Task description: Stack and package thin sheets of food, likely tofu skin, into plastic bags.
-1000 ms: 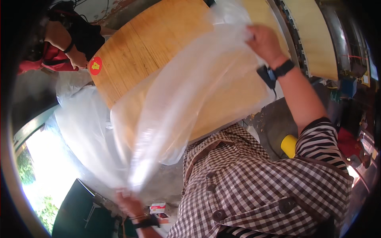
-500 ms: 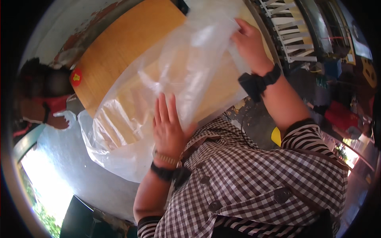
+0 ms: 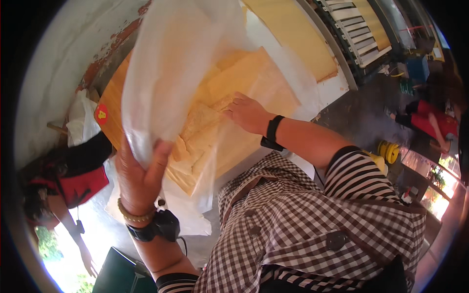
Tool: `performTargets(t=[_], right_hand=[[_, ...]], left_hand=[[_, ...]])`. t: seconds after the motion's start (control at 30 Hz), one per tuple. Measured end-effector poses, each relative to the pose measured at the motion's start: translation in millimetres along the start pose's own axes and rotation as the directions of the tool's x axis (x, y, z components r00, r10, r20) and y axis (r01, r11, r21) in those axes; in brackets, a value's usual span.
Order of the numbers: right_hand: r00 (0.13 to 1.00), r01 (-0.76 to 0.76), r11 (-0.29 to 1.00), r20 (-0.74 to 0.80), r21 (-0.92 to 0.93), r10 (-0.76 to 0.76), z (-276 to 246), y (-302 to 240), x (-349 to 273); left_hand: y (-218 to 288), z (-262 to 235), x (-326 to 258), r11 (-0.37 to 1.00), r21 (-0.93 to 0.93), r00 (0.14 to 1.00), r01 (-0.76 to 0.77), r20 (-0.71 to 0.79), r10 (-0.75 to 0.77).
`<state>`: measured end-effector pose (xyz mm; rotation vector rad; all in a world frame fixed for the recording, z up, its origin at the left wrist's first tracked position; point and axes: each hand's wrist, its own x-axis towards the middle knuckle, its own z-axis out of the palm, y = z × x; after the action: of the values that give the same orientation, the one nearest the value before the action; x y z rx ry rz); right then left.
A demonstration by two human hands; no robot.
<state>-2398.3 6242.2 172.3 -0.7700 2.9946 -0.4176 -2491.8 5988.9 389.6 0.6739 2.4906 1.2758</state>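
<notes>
My left hand (image 3: 140,178) is closed around a gathered edge of a clear plastic sheet (image 3: 163,73), which rises in a tall, motion-blurred fold. Under and beside that plastic lie tan sheets (image 3: 259,78), creased and crumpled toward the middle. My right hand (image 3: 250,115) rests low over the tan sheets with its fingers curled in; what they hold, if anything, is hidden. Beneath the sheets, part of a smooth wooden board (image 3: 113,90) with a round red sticker (image 3: 101,114) shows at the left.
A person in red and black (image 3: 73,180) stands close at the left, one arm hanging down. Beyond the sheets lies a yellowish panel (image 3: 293,36) beside a slatted metal rack (image 3: 356,34). Another person in red (image 3: 432,119) and a yellow round container (image 3: 389,151) are at the right.
My left hand has gone from flat on the plastic to gripping its edge, lower left. My right hand has come down to the tan sheets. The plastic has lifted; the co-worker at left has moved.
</notes>
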Motion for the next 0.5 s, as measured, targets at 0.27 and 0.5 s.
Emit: performTargets(t=[0.27, 0.5], right_hand=[[0.972, 0.133, 0.926, 0.139, 0.354, -0.192, -167.1, -107.6, -57.6], [0.981, 0.126, 0.985, -0.164, 0.117, -0.105, -72.4, -76.0, -1.1]], left_hand=[[-67.6, 204.2, -51.8, 0.993, -0.098, 0.235, -0.065, 0.966, 0.111], [-123.6, 180.0, -83.7, 0.672, -0.599, 0.658, 0.435, 0.721, 0.217]])
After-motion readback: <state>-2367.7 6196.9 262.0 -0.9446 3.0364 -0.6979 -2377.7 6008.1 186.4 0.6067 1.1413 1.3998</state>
